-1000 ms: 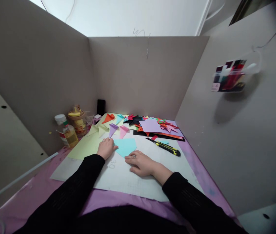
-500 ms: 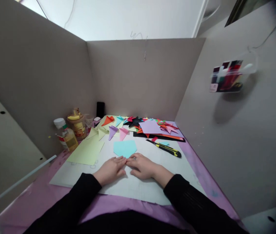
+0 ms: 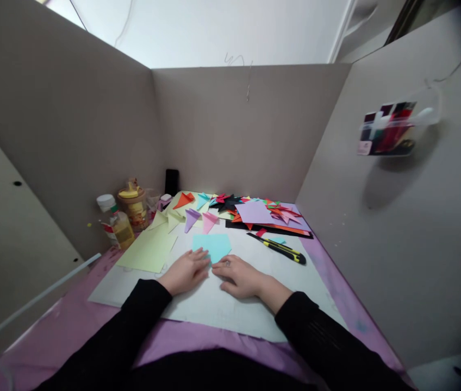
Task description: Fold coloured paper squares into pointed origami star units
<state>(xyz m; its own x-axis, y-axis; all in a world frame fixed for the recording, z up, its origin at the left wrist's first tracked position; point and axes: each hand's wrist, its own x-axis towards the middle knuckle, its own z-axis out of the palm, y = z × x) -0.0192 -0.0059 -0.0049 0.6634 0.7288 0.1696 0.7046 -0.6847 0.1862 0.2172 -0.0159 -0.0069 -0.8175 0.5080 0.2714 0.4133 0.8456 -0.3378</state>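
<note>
A light-blue sheet of folded paper (image 3: 212,245) lies flat on a large white sheet (image 3: 210,307), its near edge coming to a point. My left hand (image 3: 187,270) rests on the paper's lower left edge, fingers stretched out. My right hand (image 3: 241,276) lies at the lower right edge with its fingers extended flat and a ring on one of them. Both hands press down near the point, which they partly hide; neither grips anything. Beyond the paper lie a purple folded piece (image 3: 192,219) and a pink folded piece (image 3: 210,221).
A yellow-black utility knife (image 3: 285,250) lies right of my hands. Pale green paper (image 3: 149,251) is at left. Colourful folded stars and a lilac sheet (image 3: 254,212) are piled at the back. A bottle (image 3: 122,231) stands by the left wall; grey panels enclose the table.
My left hand has slid up and slightly left, from the near point onto the paper's left edge. The right hand stays nearly in place. The view has shifted slightly.
</note>
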